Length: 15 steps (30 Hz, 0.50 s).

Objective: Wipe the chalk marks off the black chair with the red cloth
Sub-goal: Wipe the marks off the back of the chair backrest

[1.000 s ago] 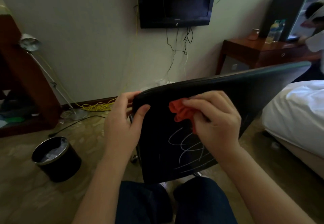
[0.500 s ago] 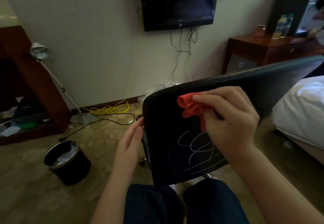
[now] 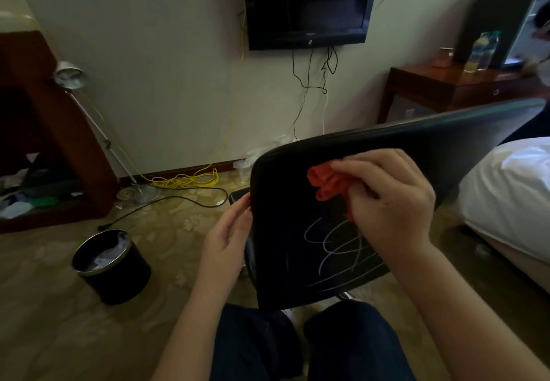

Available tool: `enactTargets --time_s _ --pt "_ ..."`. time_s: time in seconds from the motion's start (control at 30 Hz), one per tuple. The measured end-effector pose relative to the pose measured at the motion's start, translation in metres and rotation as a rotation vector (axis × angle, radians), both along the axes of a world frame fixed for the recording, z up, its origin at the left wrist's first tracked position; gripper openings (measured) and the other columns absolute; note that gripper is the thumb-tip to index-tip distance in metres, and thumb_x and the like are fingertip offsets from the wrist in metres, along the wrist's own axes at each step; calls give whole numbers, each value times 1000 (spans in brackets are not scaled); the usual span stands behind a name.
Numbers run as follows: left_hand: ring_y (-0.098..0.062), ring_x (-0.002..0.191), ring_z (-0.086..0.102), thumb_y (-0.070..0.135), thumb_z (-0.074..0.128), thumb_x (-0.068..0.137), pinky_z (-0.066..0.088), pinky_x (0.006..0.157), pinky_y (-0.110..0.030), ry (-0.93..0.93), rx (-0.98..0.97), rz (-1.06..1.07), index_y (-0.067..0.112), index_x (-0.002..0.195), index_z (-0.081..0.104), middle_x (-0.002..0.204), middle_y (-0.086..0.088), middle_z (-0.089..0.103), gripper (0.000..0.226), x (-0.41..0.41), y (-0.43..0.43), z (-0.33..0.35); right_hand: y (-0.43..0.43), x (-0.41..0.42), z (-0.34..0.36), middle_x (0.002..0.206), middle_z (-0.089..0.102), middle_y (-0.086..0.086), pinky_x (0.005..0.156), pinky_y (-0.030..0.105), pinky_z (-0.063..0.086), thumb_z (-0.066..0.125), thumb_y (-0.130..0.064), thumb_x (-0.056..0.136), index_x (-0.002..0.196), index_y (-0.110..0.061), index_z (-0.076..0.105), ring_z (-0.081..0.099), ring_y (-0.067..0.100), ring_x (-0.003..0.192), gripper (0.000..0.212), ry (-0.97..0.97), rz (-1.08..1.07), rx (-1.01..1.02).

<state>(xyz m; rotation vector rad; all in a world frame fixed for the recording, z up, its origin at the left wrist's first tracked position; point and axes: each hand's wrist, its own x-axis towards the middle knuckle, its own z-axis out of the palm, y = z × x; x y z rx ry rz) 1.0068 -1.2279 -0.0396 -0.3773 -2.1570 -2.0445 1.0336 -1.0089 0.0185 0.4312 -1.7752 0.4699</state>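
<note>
A right hand (image 3: 393, 202) pinches a bunched red cloth (image 3: 326, 182), likely soft, light and best held as a wad, against a stiff black chair (image 3: 285, 231) back just above white chalk marks (image 3: 336, 243), while the left hand (image 3: 229, 234) rests relaxed fingers on the chair's side edge.

The right hand (image 3: 387, 202) hides much of the red cloth (image 3: 324, 182) and perhaps some chalk marks (image 3: 336, 249).
</note>
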Motion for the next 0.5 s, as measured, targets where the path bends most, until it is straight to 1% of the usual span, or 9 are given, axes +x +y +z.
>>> enactTargets --time_s 0.07,0.1,0.23,0.3,0.33,0.37,0.4,0.43,0.5 --pt "10 115 56 40 48 91 43 83 -2 11 -1 5 45 121 55 117 35 63 31 1 2 -1 -2 0 1 91 70 7 83 18 48 71 6 83 89 -4 78 62 15 87 14 50 -29 -28" --pt "10 114 57 40 48 91 43 83 -2 16 -9 8 45 121 56 117 33 64 31 0 3 0 -1 -6 -11 91 70 5 83 16 48 71 8 81 88 -5 78 62 14 86 16 22 -49 -57" --pt "17 112 54 42 48 90 42 81 0 10 -34 -7 47 120 52 109 42 61 31 -1 7 0 1 -27 -71 90 71 -3 82 5 44 68 15 74 83 -13 78 59 5 84 31 -286 -80 -77" --pt "19 112 53 40 47 90 41 82 1 14 -37 -27 45 121 52 109 45 60 32 1 9 0 1 -26 -83 87 71 -6 84 -3 38 57 2 79 78 -15 78 57 3 84 27 -373 -64 -91" --pt "18 112 53 39 47 90 41 83 0 15 -38 -36 44 122 53 109 45 60 32 2 9 -1 2 -23 -82 86 71 -6 84 -3 38 50 -6 80 77 -17 78 57 3 85 29 -404 -58 -93" --pt "18 112 53 38 47 90 41 84 0 11 -36 -45 42 123 53 110 45 60 33 3 9 -3 3 -20 -80 86 71 -6 83 2 44 47 -10 80 78 -18 78 58 4 84 32 -422 -57 -82" --pt "18 113 53 38 48 90 41 84 0 1 -36 -51 41 124 53 111 43 60 34 3 9 -6 3 -17 -74 88 71 -7 79 12 51 46 -11 80 81 -19 78 59 3 83 33 -413 -67 -72" --pt "16 114 53 40 48 90 42 85 -1 -7 -36 -57 41 124 54 113 40 61 35 4 8 -8 4 -14 -65 90 70 -6 76 20 54 49 -10 81 85 -18 78 60 5 84 31 -365 -70 -68" --pt "13 113 56 44 47 89 43 84 -2 -29 -30 -62 40 123 57 116 32 65 36 5 7 -15 4 -4 -38 93 70 1 76 22 53 58 -1 83 89 -12 78 61 10 87 23 -199 -40 -89"
